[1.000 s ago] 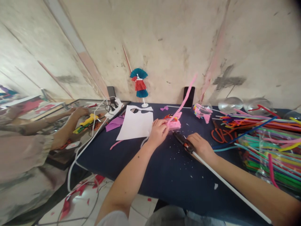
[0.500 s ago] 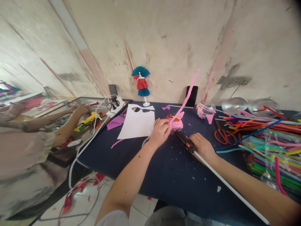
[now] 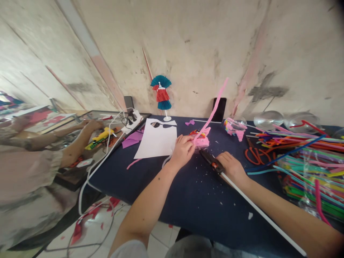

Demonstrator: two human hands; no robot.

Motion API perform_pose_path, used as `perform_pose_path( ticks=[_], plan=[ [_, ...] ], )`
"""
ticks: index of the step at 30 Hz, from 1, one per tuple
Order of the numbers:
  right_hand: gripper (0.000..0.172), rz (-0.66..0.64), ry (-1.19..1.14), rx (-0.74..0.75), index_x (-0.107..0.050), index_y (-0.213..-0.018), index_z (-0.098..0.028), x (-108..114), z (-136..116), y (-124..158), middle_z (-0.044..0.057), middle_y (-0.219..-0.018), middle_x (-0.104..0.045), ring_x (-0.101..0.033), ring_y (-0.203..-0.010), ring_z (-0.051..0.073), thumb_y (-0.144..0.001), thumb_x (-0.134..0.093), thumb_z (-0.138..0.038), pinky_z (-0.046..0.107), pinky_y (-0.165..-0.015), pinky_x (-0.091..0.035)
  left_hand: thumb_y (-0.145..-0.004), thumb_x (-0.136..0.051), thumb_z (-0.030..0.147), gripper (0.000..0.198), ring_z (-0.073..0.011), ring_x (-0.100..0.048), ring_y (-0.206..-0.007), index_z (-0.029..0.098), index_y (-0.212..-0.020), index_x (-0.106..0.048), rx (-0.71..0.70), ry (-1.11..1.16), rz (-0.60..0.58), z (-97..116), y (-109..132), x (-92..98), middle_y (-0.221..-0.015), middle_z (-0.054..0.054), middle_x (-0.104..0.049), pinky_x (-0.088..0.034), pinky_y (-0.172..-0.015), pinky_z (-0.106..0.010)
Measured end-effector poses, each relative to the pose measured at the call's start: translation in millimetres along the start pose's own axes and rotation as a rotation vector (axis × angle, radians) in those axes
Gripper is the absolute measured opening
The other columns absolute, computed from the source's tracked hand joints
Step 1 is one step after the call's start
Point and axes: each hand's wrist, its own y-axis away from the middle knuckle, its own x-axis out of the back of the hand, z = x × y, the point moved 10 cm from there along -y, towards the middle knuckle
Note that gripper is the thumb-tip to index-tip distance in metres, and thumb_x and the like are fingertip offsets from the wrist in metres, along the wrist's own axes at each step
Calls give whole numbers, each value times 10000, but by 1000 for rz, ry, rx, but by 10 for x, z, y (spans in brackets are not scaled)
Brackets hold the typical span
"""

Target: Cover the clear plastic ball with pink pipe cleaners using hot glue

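The pink strip [image 3: 215, 110] looks soft and fuzzy, as does the plush-textured pink piece [image 3: 202, 142] beneath it. The glue gun [image 3: 213, 163] appears to be smooth black plastic, with a smooth white rod [image 3: 263, 214] at its back. Flat white paper [image 3: 157, 143] lies on a dark, matt tabletop [image 3: 185, 200]; the small figure [image 3: 162, 95] wears crisply pleated, paper-like layers. Clear domes [image 3: 268, 119] shine like thin plastic, fuzzy stems [image 3: 292, 186] fill glossy clear wrapping [image 3: 308, 168], and the plastered wall [image 3: 188, 61] is rough and stained.
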Motion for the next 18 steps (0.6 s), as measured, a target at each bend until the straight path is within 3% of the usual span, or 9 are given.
perform_pose_path(
  ticks=[18],
  plan=[
    [227, -7, 25, -24, -477, -695, -209, 27, 69, 34, 48, -654, -520, -431, -649, 179, -901, -385, -184, 308, -617, -360, -870, -473, 201, 226, -163, -582, -904, 181, -657, -546, 37, 6, -42, -74, 26, -48, -943, -47, -627, -392, -970, -434]
  ],
)
